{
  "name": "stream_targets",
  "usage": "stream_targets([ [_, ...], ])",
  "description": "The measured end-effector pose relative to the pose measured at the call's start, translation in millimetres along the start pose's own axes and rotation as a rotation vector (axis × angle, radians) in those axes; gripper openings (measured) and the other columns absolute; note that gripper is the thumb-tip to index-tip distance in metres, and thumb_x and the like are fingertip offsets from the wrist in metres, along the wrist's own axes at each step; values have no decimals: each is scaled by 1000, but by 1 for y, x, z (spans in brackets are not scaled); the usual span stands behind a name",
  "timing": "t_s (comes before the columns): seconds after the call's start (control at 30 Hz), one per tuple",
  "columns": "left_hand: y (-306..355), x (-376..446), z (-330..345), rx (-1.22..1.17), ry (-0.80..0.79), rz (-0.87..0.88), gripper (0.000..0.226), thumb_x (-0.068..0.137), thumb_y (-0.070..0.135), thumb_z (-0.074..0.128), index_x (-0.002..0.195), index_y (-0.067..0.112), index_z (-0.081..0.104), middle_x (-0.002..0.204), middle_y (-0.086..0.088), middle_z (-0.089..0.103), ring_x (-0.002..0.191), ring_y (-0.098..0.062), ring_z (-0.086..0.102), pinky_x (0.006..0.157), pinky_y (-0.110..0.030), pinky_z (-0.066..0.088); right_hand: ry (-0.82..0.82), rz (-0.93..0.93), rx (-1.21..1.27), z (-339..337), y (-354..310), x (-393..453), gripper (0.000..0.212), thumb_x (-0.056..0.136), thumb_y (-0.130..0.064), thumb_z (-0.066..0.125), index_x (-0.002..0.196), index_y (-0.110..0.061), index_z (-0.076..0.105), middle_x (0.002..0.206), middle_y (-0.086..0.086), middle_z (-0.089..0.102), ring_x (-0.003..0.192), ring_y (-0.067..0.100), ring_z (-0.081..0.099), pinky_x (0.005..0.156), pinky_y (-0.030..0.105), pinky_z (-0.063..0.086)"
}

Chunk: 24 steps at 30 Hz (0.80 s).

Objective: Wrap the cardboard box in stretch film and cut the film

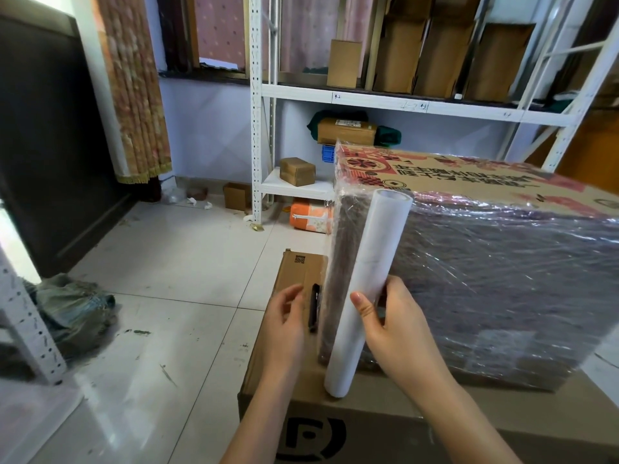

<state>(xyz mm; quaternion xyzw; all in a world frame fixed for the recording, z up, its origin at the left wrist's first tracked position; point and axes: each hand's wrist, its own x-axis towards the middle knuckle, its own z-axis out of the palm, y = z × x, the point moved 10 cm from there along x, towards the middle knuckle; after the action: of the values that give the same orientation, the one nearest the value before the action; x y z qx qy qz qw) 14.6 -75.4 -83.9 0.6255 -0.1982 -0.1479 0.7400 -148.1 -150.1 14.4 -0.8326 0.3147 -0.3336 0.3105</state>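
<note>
Now gripped low by right hand: stretch film roll, light, stiff-cored, slippery; cling-prone film; left hand relaxed, unclenched, near black cutter.

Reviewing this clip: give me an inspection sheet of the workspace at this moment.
Surface: large plain cardboard carton used as the work base, on a tiled floor.
Job's things: printed cardboard box already covered in stretch film; film roll standing tilted against its corner; black cutter lying on the carton.
Clutter: paper scraps and a small open box on the floor.
Grippers: right hand grips the roll; left hand reaches beside the cutter, holding nothing.
Cables: nothing seen.
Surroundings: white shelving with cartons, curtain.
</note>
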Motion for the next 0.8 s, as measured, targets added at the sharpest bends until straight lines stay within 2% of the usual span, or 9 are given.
stream_targets([
  [0.07, 28, -6, 19, -24, -138, 95, 18, 96, 30, 49, 102, 21, 64, 98, 6, 66, 91, -3, 61, 67, -12, 47, 1, 0, 2, 0, 0, 0, 27, 89, -42, 50, 109, -24, 44, 96, -13, 54, 83, -2, 53, 61, 15, 45],
  [0.13, 39, -10, 29, -7, -201, 114, 17, 94, 34, 50, 99, 21, 59, 95, 4, 63, 84, 2, 59, 63, -8, 46, -5, 10, 17, 1, 0, 0, 27, 89, -42, 51, 109, -25, 43, 97, -14, 53, 83, -2, 53, 61, 15, 45],
  [0.2, 41, -11, 29, -21, -213, 124, 12, 93, 32, 52, 96, 21, 56, 90, 4, 61, 76, 5, 58, 63, -9, 46, -11, 14, 20, 2, 1, 0, 27, 89, -42, 51, 109, -26, 42, 97, -15, 53, 83, -3, 53, 60, 14, 44],
  [0.27, 40, -11, 29, -15, -243, 147, 9, 92, 28, 55, 95, 20, 56, 89, 3, 61, 78, 1, 59, 68, -13, 49, -11, 8, 19, 2, 2, 0, 27, 89, -42, 51, 109, -27, 42, 98, -14, 54, 83, -2, 53, 62, 15, 45],
  [0.33, 39, -10, 31, -23, -277, 158, 6, 91, 22, 57, 94, 16, 57, 89, 0, 62, 80, -5, 60, 70, -17, 50, -6, 0, 13, 2, 2, 0, 27, 89, -42, 51, 109, -27, 42, 98, -13, 54, 84, 0, 54, 67, 20, 50],
  [0.43, 37, -6, 33, -86, -318, 140, 4, 90, 14, 57, 88, 11, 56, 81, -1, 59, 73, -5, 58, 67, -17, 49, -3, -4, 4, 2, 3, 1, 27, 89, -42, 51, 109, -28, 42, 100, -12, 54, 85, 1, 54, 73, 27, 53],
  [0.53, 32, -3, 31, -166, -319, 89, 6, 94, 10, 52, 87, 10, 52, 81, -4, 56, 76, -12, 56, 70, -21, 50, -1, -15, 0, 2, 2, 1, 28, 90, -41, 50, 112, -26, 42, 101, -11, 55, 86, -2, 53, 70, 19, 49],
  [0.6, 30, -2, 29, -190, -316, 79, 6, 94, 10, 50, 88, 11, 50, 79, -2, 57, 74, -12, 57, 67, -20, 50, 1, -21, -6, 1, 2, 1, 29, 90, -40, 50, 113, -24, 43, 101, -11, 55, 86, -4, 52, 66, 17, 46],
  [0.8, 38, -3, 37, -105, -388, 172, 13, 92, 19, 53, 95, 7, 56, 84, -6, 59, 76, -11, 58, 69, -21, 51, -2, -13, -1, 3, 0, 1, 30, 90, -39, 50, 115, -24, 43, 102, -11, 54, 86, -4, 52, 62, 14, 44],
])
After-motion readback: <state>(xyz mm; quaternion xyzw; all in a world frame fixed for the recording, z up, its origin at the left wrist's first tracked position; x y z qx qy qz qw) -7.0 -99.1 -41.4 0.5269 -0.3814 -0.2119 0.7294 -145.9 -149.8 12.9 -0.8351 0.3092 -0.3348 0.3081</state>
